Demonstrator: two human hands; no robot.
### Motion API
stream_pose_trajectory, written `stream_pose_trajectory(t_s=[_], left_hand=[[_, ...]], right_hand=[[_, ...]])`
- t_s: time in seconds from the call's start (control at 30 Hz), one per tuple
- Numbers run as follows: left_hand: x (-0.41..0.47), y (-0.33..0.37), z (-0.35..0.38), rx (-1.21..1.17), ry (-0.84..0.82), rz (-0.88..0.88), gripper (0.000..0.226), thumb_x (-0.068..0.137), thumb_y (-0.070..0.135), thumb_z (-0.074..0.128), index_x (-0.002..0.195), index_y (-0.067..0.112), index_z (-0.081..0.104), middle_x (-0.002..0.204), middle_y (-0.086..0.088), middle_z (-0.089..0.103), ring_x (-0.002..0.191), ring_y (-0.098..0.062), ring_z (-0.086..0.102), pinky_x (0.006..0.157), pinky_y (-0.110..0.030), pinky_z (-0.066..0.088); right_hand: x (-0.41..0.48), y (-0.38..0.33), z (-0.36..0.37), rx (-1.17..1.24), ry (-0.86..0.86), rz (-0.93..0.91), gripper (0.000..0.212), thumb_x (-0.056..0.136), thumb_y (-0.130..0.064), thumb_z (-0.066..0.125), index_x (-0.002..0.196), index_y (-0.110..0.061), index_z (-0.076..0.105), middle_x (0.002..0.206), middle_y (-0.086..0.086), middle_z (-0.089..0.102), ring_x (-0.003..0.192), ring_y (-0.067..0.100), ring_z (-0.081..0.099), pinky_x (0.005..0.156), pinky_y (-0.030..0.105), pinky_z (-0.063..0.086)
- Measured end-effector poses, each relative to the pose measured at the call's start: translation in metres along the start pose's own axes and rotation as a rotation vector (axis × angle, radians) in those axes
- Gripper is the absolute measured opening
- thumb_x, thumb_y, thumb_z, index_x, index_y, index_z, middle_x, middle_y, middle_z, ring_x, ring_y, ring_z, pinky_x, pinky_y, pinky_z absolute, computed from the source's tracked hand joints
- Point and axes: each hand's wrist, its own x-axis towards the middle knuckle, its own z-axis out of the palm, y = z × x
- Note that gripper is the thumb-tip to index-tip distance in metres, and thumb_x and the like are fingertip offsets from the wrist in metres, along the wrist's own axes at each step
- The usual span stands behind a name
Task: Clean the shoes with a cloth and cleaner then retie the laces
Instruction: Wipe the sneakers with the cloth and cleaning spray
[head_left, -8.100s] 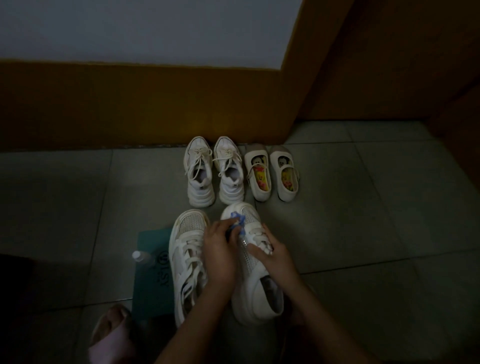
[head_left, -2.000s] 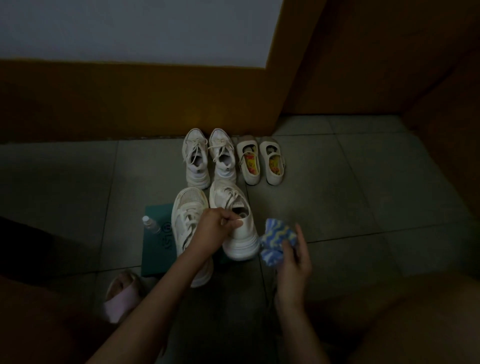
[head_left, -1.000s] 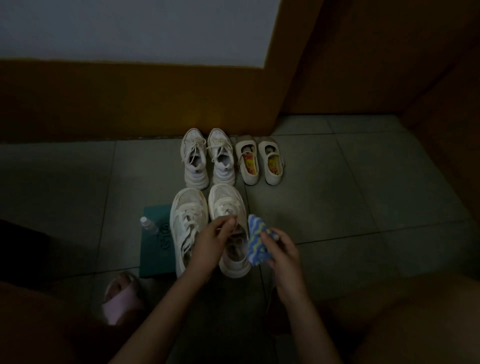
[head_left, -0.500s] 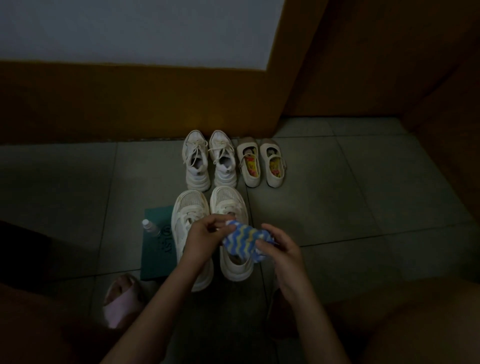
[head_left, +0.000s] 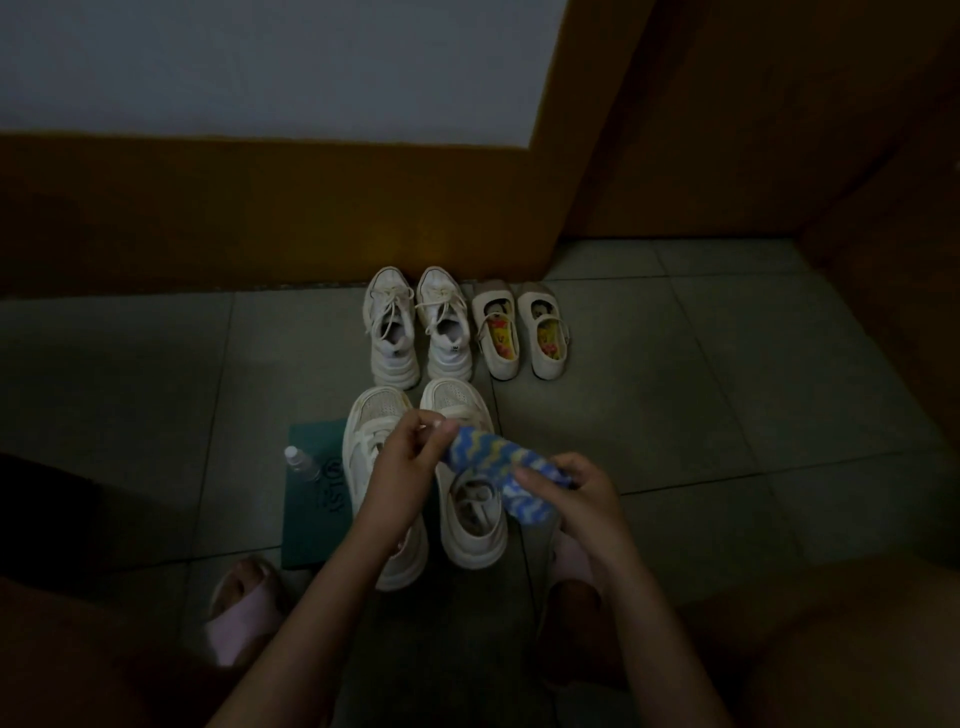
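Two white lace-up sneakers stand side by side on the floor in front of me, the left sneaker (head_left: 366, 441) and the right sneaker (head_left: 470, 525). A blue cloth with wavy yellow and white stripes (head_left: 493, 462) is stretched between my hands above the right sneaker. My left hand (head_left: 410, 457) pinches its left end. My right hand (head_left: 569, 493) grips its right end. A small clear cleaner bottle (head_left: 301, 463) lies on a green mat (head_left: 311, 519) left of the sneakers.
Another pair of white sneakers (head_left: 415, 327) and a pair of cream strap shoes (head_left: 519, 330) stand by the brown wall base. My foot in a pink slipper (head_left: 241, 608) is at the lower left. The grey tiled floor (head_left: 675, 389) stretches to the right.
The right sneaker was set down beside the left one. My left hand let go of it and took the cloth's free end; both hands now hold the cloth stretched out.
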Motion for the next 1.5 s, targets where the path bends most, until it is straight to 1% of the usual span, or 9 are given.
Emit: stream_pose_trajectory(t_s=[0.13, 0.3, 0.47, 0.67, 0.77, 0.97, 1.13, 1.4, 1.5], left_hand=[[0.003, 0.000, -0.011, 0.018, 0.060, 0.013, 0.011, 0.090, 0.017, 0.056, 0.081, 0.020, 0.053, 0.079, -0.001, 0.065, 0.075, -0.006, 0.063, 0.064, -0.021, 0.050], [-0.001, 0.002, -0.009, -0.016, 0.061, -0.031, 0.008, 0.087, 0.016, 0.062, 0.095, 0.018, 0.064, 0.083, -0.007, 0.071, 0.077, -0.012, 0.068, 0.064, -0.024, 0.056], [-0.010, -0.001, 0.010, -0.129, 0.031, -0.152, 0.015, 0.091, 0.014, 0.056, 0.099, 0.010, 0.068, 0.076, -0.001, 0.073, 0.073, -0.012, 0.069, 0.063, -0.021, 0.055], [-0.016, 0.000, 0.018, -0.297, 0.059, -0.262, 0.020, 0.094, 0.026, 0.051, 0.092, 0.016, 0.068, 0.088, -0.005, 0.073, 0.082, -0.016, 0.070, 0.064, -0.020, 0.053], [-0.013, 0.001, 0.013, -0.332, 0.083, -0.297, 0.021, 0.086, 0.023, 0.061, 0.099, 0.007, 0.069, 0.091, -0.011, 0.073, 0.083, -0.021, 0.070, 0.065, -0.023, 0.055], [-0.008, -0.008, 0.010, -0.280, 0.092, -0.373, 0.024, 0.093, 0.019, 0.052, 0.109, 0.007, 0.065, 0.101, -0.015, 0.069, 0.090, -0.027, 0.067, 0.078, -0.037, 0.054], [-0.010, 0.000, 0.010, -0.351, 0.019, -0.421, 0.028, 0.096, 0.030, 0.044, 0.107, 0.012, 0.064, 0.102, -0.008, 0.070, 0.090, -0.019, 0.067, 0.064, -0.025, 0.056], [-0.010, -0.005, 0.007, -0.274, 0.047, -0.370, 0.013, 0.089, 0.015, 0.058, 0.102, 0.014, 0.062, 0.097, -0.007, 0.068, 0.080, -0.013, 0.068, 0.059, -0.021, 0.054], [-0.012, -0.012, 0.005, 0.035, 0.174, -0.135, 0.013, 0.092, 0.013, 0.054, 0.100, 0.016, 0.063, 0.101, -0.001, 0.067, 0.095, -0.013, 0.063, 0.078, -0.024, 0.051]], right_hand=[[-0.002, -0.013, -0.005, 0.102, -0.043, 0.035, 0.023, 0.073, -0.001, 0.074, 0.090, -0.010, 0.062, 0.095, 0.008, 0.069, 0.077, 0.014, 0.067, 0.067, 0.025, 0.057], [-0.005, -0.019, -0.002, 0.224, 0.041, 0.058, 0.012, 0.079, -0.005, 0.071, 0.089, -0.007, 0.065, 0.091, 0.013, 0.071, 0.076, 0.021, 0.068, 0.064, 0.028, 0.056], [-0.005, -0.018, 0.022, 0.162, 0.213, -0.158, 0.017, 0.075, -0.002, 0.073, 0.080, -0.016, 0.064, 0.082, 0.007, 0.069, 0.077, 0.017, 0.065, 0.067, 0.023, 0.052], [-0.026, -0.008, 0.053, -0.113, -0.079, -0.241, 0.034, 0.092, -0.007, 0.053, 0.119, -0.026, 0.060, 0.118, -0.009, 0.061, 0.110, 0.005, 0.058, 0.091, 0.018, 0.049], [-0.031, -0.006, 0.048, -0.144, -0.165, -0.286, 0.038, 0.095, -0.005, 0.047, 0.119, -0.032, 0.057, 0.122, -0.013, 0.058, 0.111, -0.004, 0.055, 0.091, 0.011, 0.045], [-0.015, -0.012, 0.024, 0.034, 0.077, -0.231, 0.029, 0.086, -0.013, 0.064, 0.115, -0.017, 0.060, 0.106, -0.013, 0.063, 0.091, -0.014, 0.058, 0.071, 0.002, 0.044], [-0.007, -0.008, 0.025, 0.122, -0.019, -0.035, 0.022, 0.080, -0.014, 0.070, 0.101, -0.011, 0.066, 0.101, 0.008, 0.070, 0.094, 0.018, 0.066, 0.072, 0.018, 0.052], [-0.007, -0.010, 0.023, 0.172, -0.025, -0.100, 0.016, 0.079, -0.007, 0.070, 0.095, -0.009, 0.068, 0.091, 0.007, 0.072, 0.081, 0.012, 0.068, 0.069, 0.021, 0.053], [-0.008, -0.011, 0.024, 0.190, -0.017, -0.125, 0.013, 0.080, -0.007, 0.069, 0.090, -0.016, 0.069, 0.087, 0.002, 0.073, 0.082, 0.011, 0.068, 0.071, 0.020, 0.053]])
